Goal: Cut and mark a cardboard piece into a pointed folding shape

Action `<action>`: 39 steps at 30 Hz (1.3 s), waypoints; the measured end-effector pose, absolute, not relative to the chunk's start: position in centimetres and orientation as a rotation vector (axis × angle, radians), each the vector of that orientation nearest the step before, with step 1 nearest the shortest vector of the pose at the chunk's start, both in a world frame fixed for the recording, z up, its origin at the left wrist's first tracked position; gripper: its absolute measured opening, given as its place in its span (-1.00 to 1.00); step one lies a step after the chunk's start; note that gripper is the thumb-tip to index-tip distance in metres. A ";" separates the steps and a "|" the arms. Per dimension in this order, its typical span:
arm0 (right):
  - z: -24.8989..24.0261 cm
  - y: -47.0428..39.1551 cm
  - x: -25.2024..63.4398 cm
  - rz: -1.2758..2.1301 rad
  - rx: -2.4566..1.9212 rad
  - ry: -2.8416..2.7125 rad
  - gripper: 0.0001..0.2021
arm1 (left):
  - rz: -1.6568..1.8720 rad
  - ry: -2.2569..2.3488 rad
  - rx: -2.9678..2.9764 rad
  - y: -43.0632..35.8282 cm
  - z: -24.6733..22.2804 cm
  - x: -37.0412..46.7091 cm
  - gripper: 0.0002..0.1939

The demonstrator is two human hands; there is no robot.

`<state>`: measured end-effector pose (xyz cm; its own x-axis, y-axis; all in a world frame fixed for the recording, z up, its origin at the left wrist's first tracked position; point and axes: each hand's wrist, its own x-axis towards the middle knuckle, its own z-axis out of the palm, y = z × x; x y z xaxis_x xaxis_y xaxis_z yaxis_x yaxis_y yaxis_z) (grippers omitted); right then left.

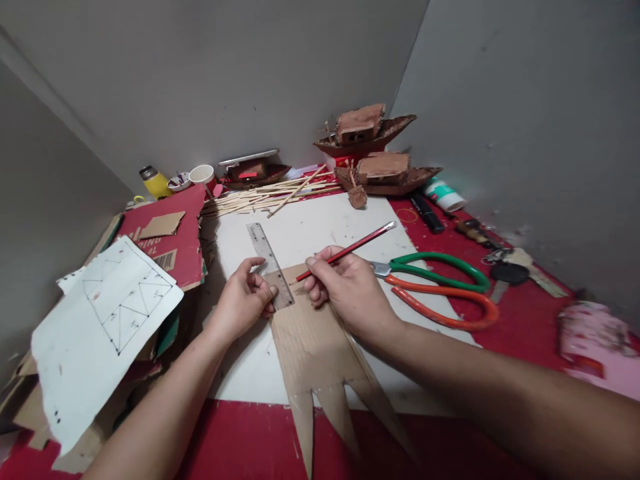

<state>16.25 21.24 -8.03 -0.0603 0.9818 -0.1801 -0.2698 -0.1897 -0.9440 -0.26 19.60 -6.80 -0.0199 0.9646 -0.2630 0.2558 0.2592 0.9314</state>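
Observation:
My left hand pinches the edge of a clear ruler laid over the far left edge of a cardboard piece. The near end of that cardboard is cut into pointed strips. In my right hand is a red pencil, its tip just right of the ruler and close to the cardboard, its eraser end pointing up and right. Whether the tip touches I cannot tell. Scissors with one green and one orange handle lie right of my right hand, their blades mostly hidden.
A white board lies on the red table. Cardboard scraps and a paper with a drawn diagram are piled at left. Thin sticks and model boats stand behind; keys lie at right.

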 end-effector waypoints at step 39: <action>-9.2 18.9 17.3 1.327 -1.255 -1.458 -0.81 | 0.878 1.517 1.190 19.5 -7.1 0.0 -0.56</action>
